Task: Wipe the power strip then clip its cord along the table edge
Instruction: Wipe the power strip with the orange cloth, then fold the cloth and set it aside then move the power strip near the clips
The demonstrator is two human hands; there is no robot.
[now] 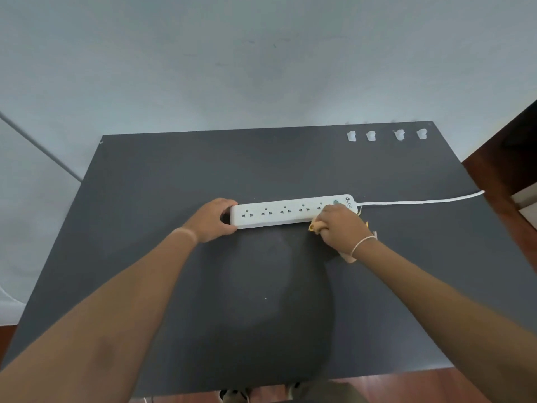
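A white power strip (279,213) lies flat across the middle of the dark table (174,170), sockets up. My left hand (213,221) grips its left end. My right hand (340,225) is closed on a yellow cloth (315,226) and presses it against the strip's right end, near the switch. The cloth is mostly hidden under that hand. The white cord (421,201) runs from the strip's right end to the table's right edge and drops off there. Several white cord clips (386,135) sit in a row along the far right edge.
A pale wall stands right behind the table. Dark wooden furniture (511,146) rises beside the table's right side. Reddish wood floor (406,385) shows below the near edge.
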